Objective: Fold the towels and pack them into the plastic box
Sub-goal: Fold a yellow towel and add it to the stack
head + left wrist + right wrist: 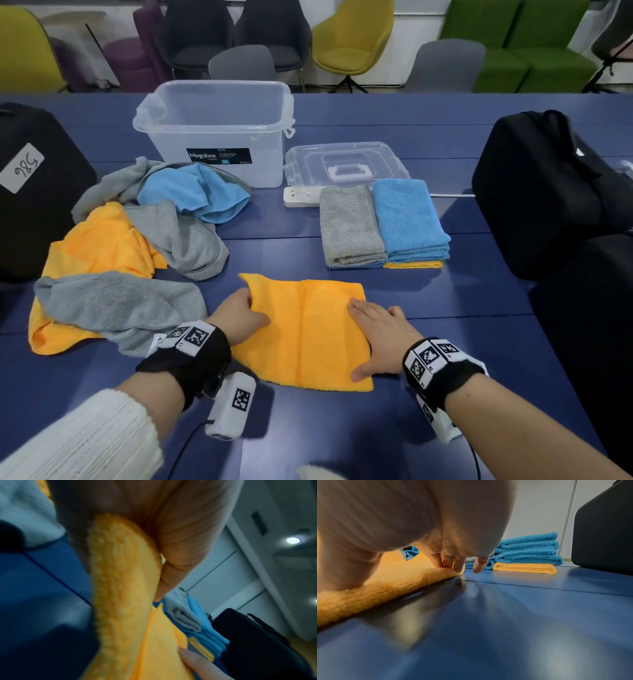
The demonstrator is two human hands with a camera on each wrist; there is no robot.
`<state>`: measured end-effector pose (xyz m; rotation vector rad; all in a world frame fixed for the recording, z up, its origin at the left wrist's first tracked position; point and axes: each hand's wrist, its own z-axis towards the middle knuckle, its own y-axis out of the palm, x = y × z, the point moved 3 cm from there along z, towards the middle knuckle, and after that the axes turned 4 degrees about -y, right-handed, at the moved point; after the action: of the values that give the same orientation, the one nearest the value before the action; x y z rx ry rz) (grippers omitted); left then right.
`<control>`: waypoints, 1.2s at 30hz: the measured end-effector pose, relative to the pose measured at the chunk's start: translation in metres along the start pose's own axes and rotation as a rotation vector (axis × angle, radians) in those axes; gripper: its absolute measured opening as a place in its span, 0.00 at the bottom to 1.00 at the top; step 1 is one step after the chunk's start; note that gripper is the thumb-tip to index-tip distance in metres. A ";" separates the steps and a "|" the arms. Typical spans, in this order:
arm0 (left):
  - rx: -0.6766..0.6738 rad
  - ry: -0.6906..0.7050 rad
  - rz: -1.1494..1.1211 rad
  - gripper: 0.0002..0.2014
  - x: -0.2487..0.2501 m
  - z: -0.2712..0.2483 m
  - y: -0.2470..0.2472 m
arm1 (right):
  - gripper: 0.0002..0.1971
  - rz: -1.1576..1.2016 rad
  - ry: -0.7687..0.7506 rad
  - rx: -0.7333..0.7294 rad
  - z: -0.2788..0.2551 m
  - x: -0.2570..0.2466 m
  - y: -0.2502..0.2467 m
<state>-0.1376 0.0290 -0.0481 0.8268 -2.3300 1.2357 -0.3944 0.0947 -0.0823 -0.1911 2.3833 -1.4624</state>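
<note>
Blue table (pixel 428 308) under towels (pixel 305 329), plastic box (pixel 219 137), lid (pixel 346 164).

A half-folded orange terry towel (pixel 308 329) lies flat at the near middle, its left edge lifted. Loose grey, orange and blue towels (pixel 137 240) sprawl left of it, folded towels (pixel 383 222) stack beyond. The clear plastic box (pixel 219 130) stands open behind, its clear lid (pixel 346 164) flat beside it.

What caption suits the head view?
Left hand pinches the orange towel; right hand presses it flat.
</note>
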 end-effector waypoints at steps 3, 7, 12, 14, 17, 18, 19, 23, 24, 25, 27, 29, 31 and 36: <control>-0.036 0.084 -0.080 0.23 0.026 -0.011 0.013 | 0.65 0.013 0.005 0.010 0.000 0.000 0.000; -0.122 0.138 -0.002 0.31 0.050 -0.018 0.048 | 0.65 0.033 0.011 0.014 -0.001 -0.002 0.000; -0.185 0.156 0.062 0.31 0.064 -0.016 0.094 | 0.67 0.065 0.022 0.043 -0.003 -0.003 -0.001; -0.185 0.152 0.088 0.30 0.067 -0.015 0.106 | 0.66 0.060 0.023 0.048 -0.002 -0.002 -0.001; -0.173 0.168 0.145 0.29 0.069 -0.013 0.118 | 0.63 0.057 0.024 0.054 0.000 -0.002 0.000; -0.170 0.175 0.161 0.30 0.071 -0.014 0.120 | 0.62 0.056 0.021 0.059 0.000 -0.002 -0.001; -0.169 0.183 0.174 0.30 0.072 -0.014 0.123 | 0.61 0.052 0.018 0.066 0.000 -0.002 -0.001; -0.177 0.207 0.186 0.30 0.074 -0.017 0.128 | 0.58 0.056 -0.002 0.100 -0.001 -0.001 -0.002; -0.178 0.207 0.182 0.30 0.073 -0.018 0.128 | 0.57 0.073 0.000 0.113 -0.001 0.000 -0.002; -0.179 0.211 0.177 0.31 0.073 -0.018 0.129 | 0.56 0.098 0.010 0.130 -0.002 0.003 -0.003; -0.182 0.220 0.170 0.32 0.072 -0.017 0.131 | 0.49 0.164 0.048 0.171 -0.006 0.009 -0.004; -0.192 0.222 0.184 0.33 0.072 -0.016 0.133 | 0.35 0.229 0.085 0.229 -0.010 0.015 -0.005; -0.218 0.205 0.153 0.36 0.070 -0.015 0.135 | 0.20 0.307 0.115 0.297 -0.013 0.018 -0.005; -0.334 0.117 -0.140 0.34 0.071 -0.020 0.128 | 0.09 0.565 0.273 0.382 -0.011 0.017 -0.007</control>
<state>-0.2736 0.0796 -0.0760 0.7633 -2.2551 0.7863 -0.4149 0.0960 -0.0755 0.7511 2.0328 -1.6746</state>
